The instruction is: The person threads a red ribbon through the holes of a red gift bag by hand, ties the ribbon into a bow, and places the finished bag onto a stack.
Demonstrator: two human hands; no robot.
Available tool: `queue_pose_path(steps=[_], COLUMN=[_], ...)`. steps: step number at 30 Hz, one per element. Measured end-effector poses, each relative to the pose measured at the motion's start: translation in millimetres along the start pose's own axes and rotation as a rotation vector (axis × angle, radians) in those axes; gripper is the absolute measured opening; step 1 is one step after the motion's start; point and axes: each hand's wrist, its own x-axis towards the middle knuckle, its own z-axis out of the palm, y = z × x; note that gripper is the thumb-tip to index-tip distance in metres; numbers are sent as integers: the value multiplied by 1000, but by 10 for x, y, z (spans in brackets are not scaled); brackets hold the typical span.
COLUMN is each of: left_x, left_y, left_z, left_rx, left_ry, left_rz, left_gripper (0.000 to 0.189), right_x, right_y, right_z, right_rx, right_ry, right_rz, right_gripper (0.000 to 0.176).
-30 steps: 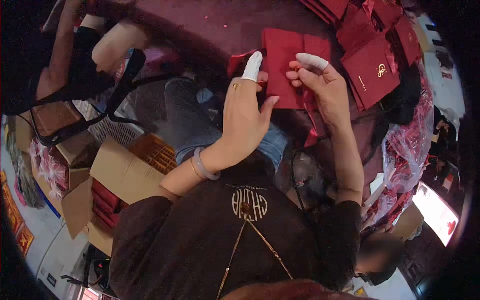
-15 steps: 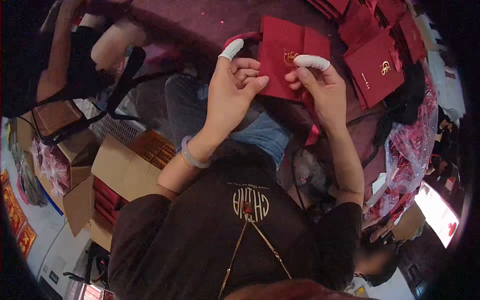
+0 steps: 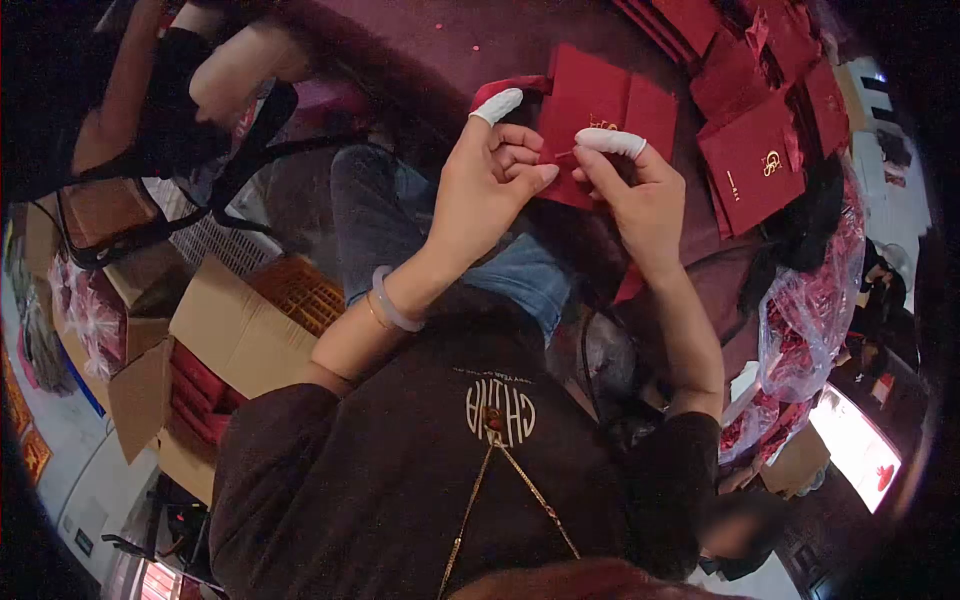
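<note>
A dark red cloth-covered table (image 3: 430, 45) is filling the upper part of a crowded workroom, with a cardboard box (image 3: 235, 330) of red items and an orange crate (image 3: 300, 290) standing beyond its left side. At its near edge, a person in a black "CHINA" T-shirt (image 3: 430, 500) and jeans is working bare-handed over a red folder (image 3: 585, 85) bearing gold lettering. The folder is lying flat between the two hands. The left hand (image 3: 485, 180), wearing a white finger cot (image 3: 498, 105) and a pale bangle at the wrist, is hovering by the folder's left side, its forefinger extending and its other fingers half curling; whether it is gripping anything, the view is not showing. The right hand (image 3: 640, 195), its forefinger also capped in white, is closing thumb against finger over the folder's lower part; what lies in that pinch is too small to tell. Towards the table's right edge, more red folders (image 3: 750, 165) are lying in overlapping piles, near clear plastic wrapping (image 3: 805, 315). Another person (image 3: 735, 535) is showing at lower right.
</note>
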Motion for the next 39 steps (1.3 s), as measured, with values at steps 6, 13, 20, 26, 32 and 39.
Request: queue_pose_path(steps=[6, 13, 20, 26, 32, 39], left_x=[11, 10, -2, 4, -13, -51], left_y=[-52, -75, -62, -43, -120, -6], left_z=[-5, 29, 25, 32, 44, 105], left_rx=[21, 6, 68, 243, 326, 422], left_ry=[3, 26, 39, 52, 94, 120], left_rz=[-7, 21, -2, 39, 108, 181], left_gripper=[61, 61, 60, 62, 62, 63], right_x=[55, 57, 33, 67, 68, 0], right_y=[163, 129, 146, 157, 113, 107], right_z=[0, 82, 82, 110, 154, 112], right_rx=[-329, -604, -693, -687, -664, -894], right_ry=[55, 89, 23, -17, 10, -112], right_rz=[-250, -699, -718, -770, -653, -793], right_gripper=[16, 17, 24, 23, 21, 30])
